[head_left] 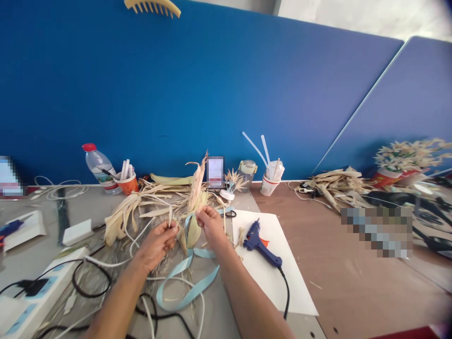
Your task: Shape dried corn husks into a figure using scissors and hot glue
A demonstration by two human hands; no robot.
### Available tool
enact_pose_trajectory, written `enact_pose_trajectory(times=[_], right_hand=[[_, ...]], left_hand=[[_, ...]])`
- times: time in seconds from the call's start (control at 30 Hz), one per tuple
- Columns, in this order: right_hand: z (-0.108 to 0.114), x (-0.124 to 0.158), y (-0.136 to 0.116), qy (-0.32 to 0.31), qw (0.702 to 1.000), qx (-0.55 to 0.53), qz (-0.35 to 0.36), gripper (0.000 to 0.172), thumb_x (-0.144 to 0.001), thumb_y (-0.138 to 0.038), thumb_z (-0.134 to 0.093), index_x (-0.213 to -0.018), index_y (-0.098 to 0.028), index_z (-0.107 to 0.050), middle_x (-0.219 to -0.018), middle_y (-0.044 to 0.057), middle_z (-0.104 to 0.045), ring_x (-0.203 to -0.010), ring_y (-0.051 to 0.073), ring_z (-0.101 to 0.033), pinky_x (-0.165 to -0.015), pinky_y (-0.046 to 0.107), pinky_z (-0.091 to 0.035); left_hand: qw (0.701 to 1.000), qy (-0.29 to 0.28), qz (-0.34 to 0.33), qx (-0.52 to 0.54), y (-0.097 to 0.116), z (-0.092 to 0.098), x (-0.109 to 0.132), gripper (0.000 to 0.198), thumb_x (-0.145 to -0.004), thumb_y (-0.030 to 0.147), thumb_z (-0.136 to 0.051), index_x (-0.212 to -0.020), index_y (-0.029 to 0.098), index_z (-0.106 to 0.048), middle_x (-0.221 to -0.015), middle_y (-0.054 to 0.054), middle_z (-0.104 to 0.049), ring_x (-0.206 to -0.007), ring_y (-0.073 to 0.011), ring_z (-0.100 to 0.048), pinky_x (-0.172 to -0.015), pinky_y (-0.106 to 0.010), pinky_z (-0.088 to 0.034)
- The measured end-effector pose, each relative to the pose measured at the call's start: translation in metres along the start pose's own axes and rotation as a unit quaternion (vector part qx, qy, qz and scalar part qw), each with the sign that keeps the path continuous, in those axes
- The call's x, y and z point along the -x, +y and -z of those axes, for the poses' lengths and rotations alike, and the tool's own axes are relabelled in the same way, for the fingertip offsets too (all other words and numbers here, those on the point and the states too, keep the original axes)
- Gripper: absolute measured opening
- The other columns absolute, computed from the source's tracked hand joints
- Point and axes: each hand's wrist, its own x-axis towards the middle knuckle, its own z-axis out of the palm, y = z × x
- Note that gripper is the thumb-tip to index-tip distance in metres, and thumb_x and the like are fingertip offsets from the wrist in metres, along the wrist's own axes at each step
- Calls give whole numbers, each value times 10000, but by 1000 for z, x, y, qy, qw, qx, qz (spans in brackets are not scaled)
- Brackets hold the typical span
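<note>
Two bare forearms are reaching in nearest the camera, to the left of the blue glue gun, which is lying on a white sheet with its black cord trailing toward the near edge. The left hand, left of the glue gun, is pinching a small pale husk piece between thumb and fingers, so that the piece is standing up from the fingertips. The right hand, closer to the glue gun on that same side, is holding its thumb and fingertips together; I cannot tell whether anything is caught between them.

A light-blue ribbon is curling on the desk left of the glue gun, and farther left a white power strip with blue socket panels is taking a black plug. Dried corn husks are spreading beyond the glue gun and to its left.

Behind that spread, a red-capped bottle is leaning beside an orange cup; the bottle is carrying a label whose print is showing too small to read. A phone is standing upright beyond the glue gun and to its left, its lit screen showing no legible words from here. Almost straight beyond the glue gun, a paper cup is holding translucent sticks, its reddish printing staying unreadable. Far to the glue gun's right, red containers are holding pale husk-like flowers.
</note>
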Motion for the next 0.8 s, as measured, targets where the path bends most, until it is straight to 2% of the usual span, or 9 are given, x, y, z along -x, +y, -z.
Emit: enact_pose_trajectory(times=[0.17, 0.37, 0.53, 0.8], right_hand=[[-6, 6, 1, -17, 999, 30, -1, 180, -637, -286, -603, -567, -177, -478, -486, -61, -459, -421, 52, -322, -451, 217, -236], [-6, 8, -2, -35, 999, 20, -4, 161, -639, -273, -606, -582, -171, -496, -483, -63, -459, -420, 51, -328, -456, 215, -233], [-8, 11, -3, -47, 998, 50, -9, 144, -643, -274, -592, -594, -172, -504, -475, -64, -453, -424, 55, -322, -457, 214, -231], [-7, 11, 5, -54, 989, 138, -16, 148, -652, -288, -572, -593, -173, -499, -497, -67, -442, -450, 61, -335, -473, 210, -260]], left_hand=[[999, 47, -9, -16, 0, -1, -1, 266, -608, 224, -755, -741, 153, -535, -479, 105, -355, -368, -13, -240, -375, -158, -218], [997, 69, -15, -19, 1, -2, -1, 284, -578, 229, -766, -762, 146, -566, -488, 94, -407, -372, -11, -254, -383, -159, -233], [993, 106, -34, -40, 1, -4, -1, 305, -575, 258, -756, -805, 121, -610, -459, 97, -364, -358, -18, -248, -362, -162, -199], [996, 62, -53, -36, -2, -7, 0, 255, -613, 291, -742, -767, 140, -605, -450, 100, -339, -372, -23, -236, -385, -175, -219]])
